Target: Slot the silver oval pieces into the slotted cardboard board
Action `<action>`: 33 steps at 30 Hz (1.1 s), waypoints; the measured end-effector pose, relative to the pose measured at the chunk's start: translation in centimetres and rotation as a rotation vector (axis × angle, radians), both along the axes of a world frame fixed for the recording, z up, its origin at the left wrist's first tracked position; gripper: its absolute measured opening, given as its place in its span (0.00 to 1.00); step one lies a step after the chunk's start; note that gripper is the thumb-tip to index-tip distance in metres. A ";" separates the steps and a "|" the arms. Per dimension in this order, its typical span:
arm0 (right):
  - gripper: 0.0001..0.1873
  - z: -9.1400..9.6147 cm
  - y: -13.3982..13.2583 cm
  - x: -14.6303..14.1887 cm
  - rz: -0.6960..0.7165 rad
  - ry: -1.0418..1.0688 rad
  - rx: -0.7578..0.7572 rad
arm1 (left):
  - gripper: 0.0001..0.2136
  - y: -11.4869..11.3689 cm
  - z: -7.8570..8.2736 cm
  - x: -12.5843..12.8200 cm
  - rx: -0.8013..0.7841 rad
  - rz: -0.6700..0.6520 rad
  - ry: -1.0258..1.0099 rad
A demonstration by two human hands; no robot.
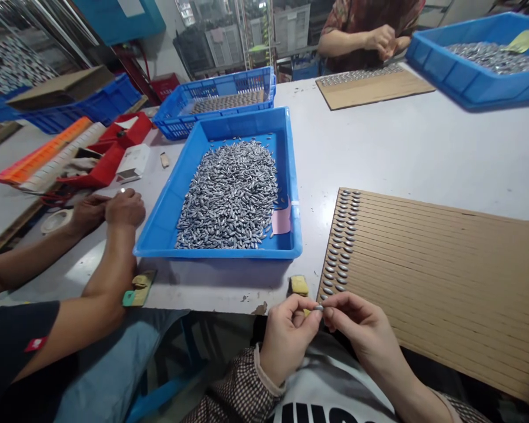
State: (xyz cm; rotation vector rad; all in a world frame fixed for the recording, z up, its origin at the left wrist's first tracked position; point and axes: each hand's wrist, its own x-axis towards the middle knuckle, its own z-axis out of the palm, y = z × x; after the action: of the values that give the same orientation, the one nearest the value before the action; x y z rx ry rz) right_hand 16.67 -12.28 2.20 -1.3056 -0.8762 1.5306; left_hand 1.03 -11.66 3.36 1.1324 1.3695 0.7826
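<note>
Between my two hands, close to the table's front edge, is a small grey oval metal piece. My left hand pinches it between thumb and forefinger. The fingertips of my right hand are closed at its other end; whether they hold it too is hard to make out. Just beyond my hands lies a ridged cardboard sheet, with two columns of similar pieces set along its left side. A blue tray farther left holds a heap of the same grey pieces.
A yellow sponge-like block sits at the table edge. At left, a co-worker's hands work near red bins. Across the table another person's hands are above a second cardboard sheet, beside another blue tray.
</note>
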 end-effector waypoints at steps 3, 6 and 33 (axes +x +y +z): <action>0.15 0.3 0.0 0.0 0.030 -0.052 0.026 | 0.10 0.2 0.2 -0.2 -0.020 -0.016 -0.016; 0.13 0.5 -0.2 -0.1 0.038 -0.113 0.077 | 0.10 0.4 0.4 -0.2 -0.044 -0.012 -0.035; 0.15 0.7 -0.1 -0.6 0.022 -0.188 0.115 | 0.09 0.6 0.6 -0.9 0.302 -0.172 0.356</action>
State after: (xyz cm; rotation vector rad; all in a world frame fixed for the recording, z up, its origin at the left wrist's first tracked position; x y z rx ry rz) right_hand 16.06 -12.37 2.88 -1.3743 -1.0849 1.3685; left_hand 0.09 -11.08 3.97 1.6662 1.4486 0.6990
